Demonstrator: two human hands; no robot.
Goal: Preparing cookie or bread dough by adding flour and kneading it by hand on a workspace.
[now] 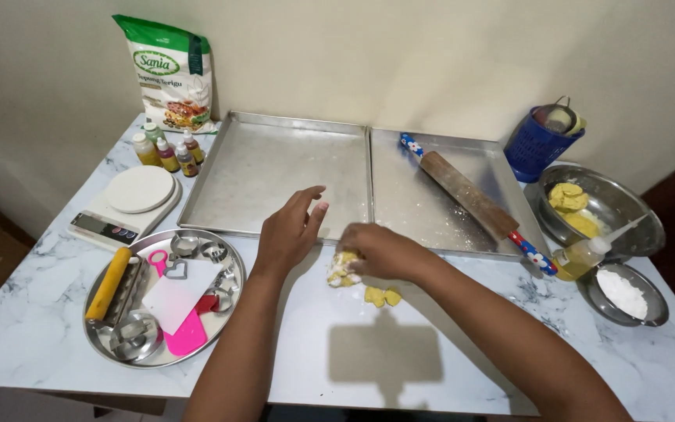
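My right hand [380, 250] presses down on a lump of yellow dough [341, 272] on the marble table [447, 344], fingers curled over it. Two small dough pieces [382, 296] lie just in front of that hand. My left hand [291, 228] hovers open beside it, fingers spread, at the near edge of the left metal baking tray [275, 168]. A wooden rolling pin [470, 197] with flowered handles lies diagonally in the right baking tray [416, 199].
A round tray [232, 312] at left holds metal cutters, a yellow-handled roller and pink and white scrapers. Behind it are a white kitchen scale [126, 203], small colouring bottles [167, 152] and a flour bag [172, 74]. At right: dough bowl [626, 211], flour bowl [623, 293], oil bottle [580, 256], blue basket [539, 144].
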